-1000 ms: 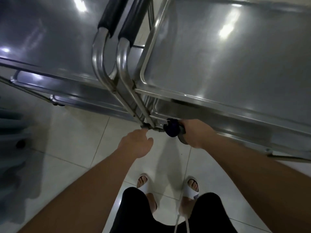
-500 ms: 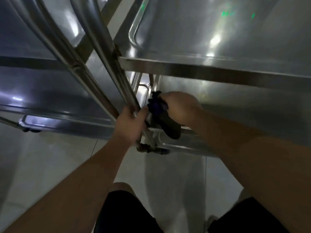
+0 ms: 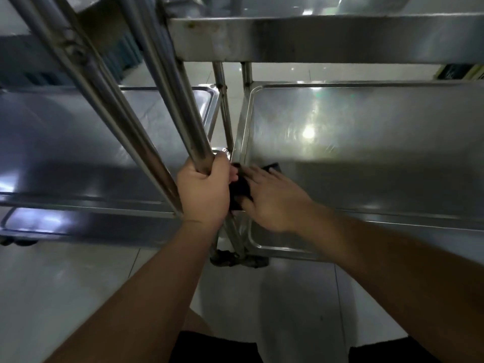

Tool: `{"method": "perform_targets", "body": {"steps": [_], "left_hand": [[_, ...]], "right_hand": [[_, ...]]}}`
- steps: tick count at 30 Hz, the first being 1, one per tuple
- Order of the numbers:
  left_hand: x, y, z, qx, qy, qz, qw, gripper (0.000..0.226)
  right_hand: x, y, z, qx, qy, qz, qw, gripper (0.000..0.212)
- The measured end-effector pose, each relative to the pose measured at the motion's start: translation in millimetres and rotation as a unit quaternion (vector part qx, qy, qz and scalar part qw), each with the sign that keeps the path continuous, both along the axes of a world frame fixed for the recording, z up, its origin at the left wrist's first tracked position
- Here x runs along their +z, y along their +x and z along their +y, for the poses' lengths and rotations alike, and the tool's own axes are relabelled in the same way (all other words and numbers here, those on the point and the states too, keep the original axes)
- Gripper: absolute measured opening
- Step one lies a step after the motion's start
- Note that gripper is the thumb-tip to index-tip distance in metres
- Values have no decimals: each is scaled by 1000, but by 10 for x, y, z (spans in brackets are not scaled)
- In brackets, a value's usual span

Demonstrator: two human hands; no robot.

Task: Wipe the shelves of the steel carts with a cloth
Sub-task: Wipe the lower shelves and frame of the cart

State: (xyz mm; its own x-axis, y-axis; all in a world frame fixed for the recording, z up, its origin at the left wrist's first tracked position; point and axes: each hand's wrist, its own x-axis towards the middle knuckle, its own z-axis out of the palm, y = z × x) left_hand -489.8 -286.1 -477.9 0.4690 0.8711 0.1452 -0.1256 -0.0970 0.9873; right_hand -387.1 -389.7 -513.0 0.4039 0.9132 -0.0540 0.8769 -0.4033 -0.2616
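- Left hand (image 3: 203,189) is wrapped tight around one of the slanted steel tubes (image 3: 183,106) of the cart frame, fingers fully curled on it.
- Right hand (image 3: 269,199) lies flat with fingers spread, pressing a dark cloth (image 3: 239,188) onto the middle shelf (image 3: 366,142) of the right cart, at its near-left corner.
- Cloth sits mostly under the palm, right beside the left hand.
- Another cart's shelf (image 3: 65,142) sits to the left.

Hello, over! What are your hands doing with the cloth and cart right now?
Left hand gripping cart post. Right hand flat on dark cloth, middle shelf corner. Nothing in the way.
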Motion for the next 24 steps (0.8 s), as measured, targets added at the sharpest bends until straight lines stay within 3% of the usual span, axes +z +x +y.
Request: {"method": "perform_targets", "body": {"steps": [5, 8, 11, 14, 18, 20, 24], "left_hand": [[1, 24, 8, 15, 40, 14, 999, 39], [-11, 65, -11, 17, 38, -11, 999, 39], [-37, 75, 39, 28, 40, -17, 999, 39], [-91, 61, 62, 46, 45, -17, 998, 41], [-108, 85, 61, 30, 53, -31, 998, 46], [-93, 90, 53, 37, 55, -27, 997, 45], [-73, 101, 17, 46, 50, -23, 997, 37]], "right_hand": [[4, 1109, 550, -153, 52, -6, 987, 63], [-2, 1628, 856, -195, 25, 16, 980, 62], [22, 1418, 1096, -148, 54, 54, 986, 59], [-3, 783, 881, -14, 96, 117, 988, 45], [-66, 335, 358, 143, 56, 82, 985, 54], [-6, 476, 405, 131, 55, 88, 986, 55], [117, 1164, 852, -10, 95, 121, 988, 45]]}}
